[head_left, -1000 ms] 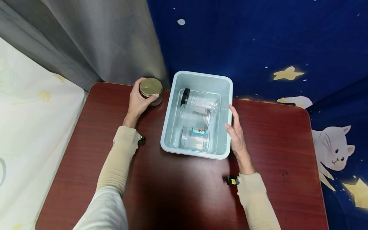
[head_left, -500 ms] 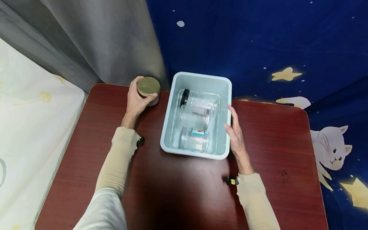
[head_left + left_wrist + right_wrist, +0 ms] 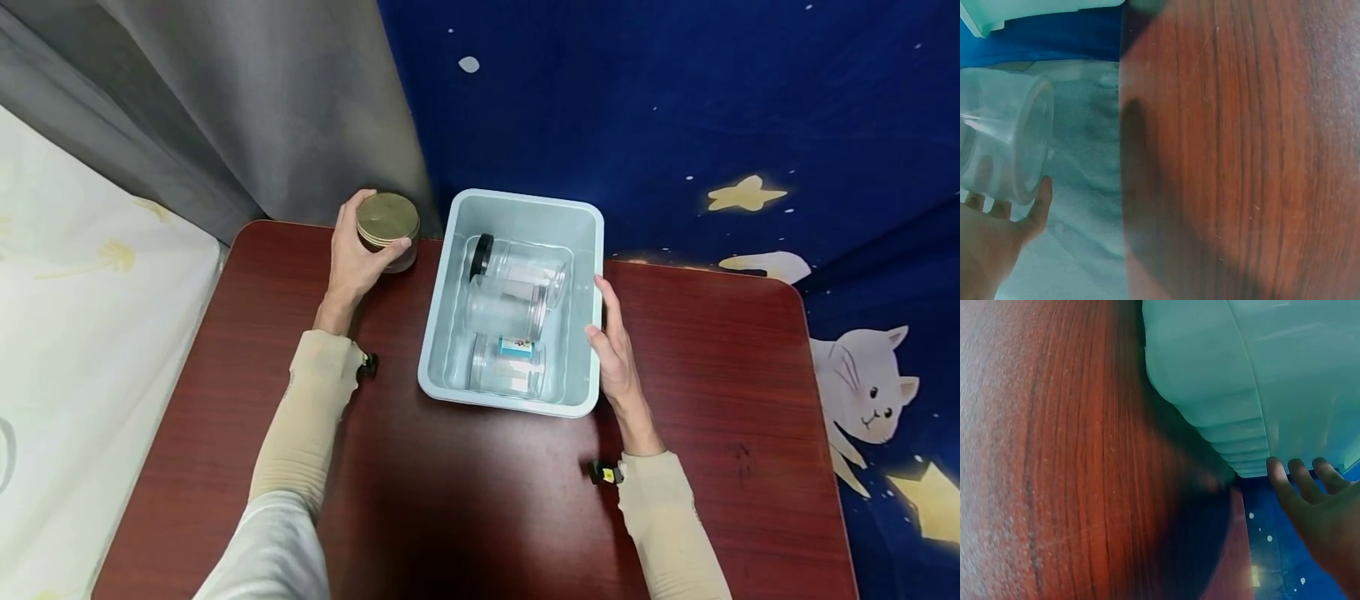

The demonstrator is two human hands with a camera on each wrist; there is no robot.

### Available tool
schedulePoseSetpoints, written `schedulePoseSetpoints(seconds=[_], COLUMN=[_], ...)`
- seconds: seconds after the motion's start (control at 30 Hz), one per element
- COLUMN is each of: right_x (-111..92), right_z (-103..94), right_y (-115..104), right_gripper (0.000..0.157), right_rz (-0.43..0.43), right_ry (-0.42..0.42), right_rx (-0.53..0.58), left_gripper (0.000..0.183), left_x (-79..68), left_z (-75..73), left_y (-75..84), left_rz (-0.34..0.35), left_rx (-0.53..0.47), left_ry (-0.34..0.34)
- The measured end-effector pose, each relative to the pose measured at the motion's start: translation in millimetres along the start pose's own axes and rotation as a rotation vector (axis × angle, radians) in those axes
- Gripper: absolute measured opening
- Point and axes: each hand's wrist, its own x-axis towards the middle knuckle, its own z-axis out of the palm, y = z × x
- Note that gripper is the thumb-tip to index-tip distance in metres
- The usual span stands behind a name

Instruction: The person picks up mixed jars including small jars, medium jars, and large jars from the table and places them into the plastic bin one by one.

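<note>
In the head view my left hand [image 3: 352, 262] grips a clear round jar with a gold lid [image 3: 387, 218] at the table's back left edge. The left wrist view shows the jar's clear bottom [image 3: 1035, 140] raised beside the table edge, fingers and thumb around its side. My right hand [image 3: 617, 358] holds the right side of a pale blue plastic bin [image 3: 432, 333], its thumb over the rim. In the right wrist view several fingertips [image 3: 1274, 465] lie against the bin's outer wall. Inside lie a black-lidded clear jar [image 3: 525, 260], a clear jar [image 3: 498, 307] and a blue-labelled jar [image 3: 502, 375].
The bin stands on a dark red wooden table [image 3: 465, 500] near its back edge. A grey curtain [image 3: 315, 108] and a dark blue star-patterned curtain [image 3: 600, 100] hang behind. White patterned cloth [image 3: 90, 292] lies to the left.
My left hand has moved slightly up and left with the gold-lidded jar, raising it. The right hand and the bin have stayed in place.
</note>
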Motion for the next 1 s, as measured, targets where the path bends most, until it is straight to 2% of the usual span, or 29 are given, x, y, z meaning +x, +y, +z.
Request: schedulePoseSetpoints(seconds=[0.2, 0.5, 0.57, 0.83, 1.0], right_x=[0.2, -1.9, -2.2, -1.2, -0.6], right_z=[0.7, 1.2, 1.1, -5.0, -1.9], right_y=[-5.6, -9.9, -7.2, 28.9, 2.3], right_gripper=[0.065, 0.068, 0.068, 0.069, 0.068], right_rz=[-0.005, 0.046, 0.046, 0.026, 0.028], right_ry=[0.002, -0.041, -0.043, -0.025, -0.037], right_rx=[0.03, 0.009, 0.005, 0.001, 0.004], left_gripper=[0.081, 0.082, 0.083, 0.087, 0.082], left_x=[2.6, 5.1, 5.4, 9.5, 10.6], left_z=[-3.0, -10.2, -11.2, -12.3, -14.0], left_y=[9.9, 20.3, 22.0, 26.0, 26.8], left_rz=[0.017, -0.008, -0.004, 0.041, 0.061], left_rx=[-0.014, 0.028, 0.032, -0.008, -0.012], left_ry=[0.002, -0.016, -0.023, -0.001, -0.005])
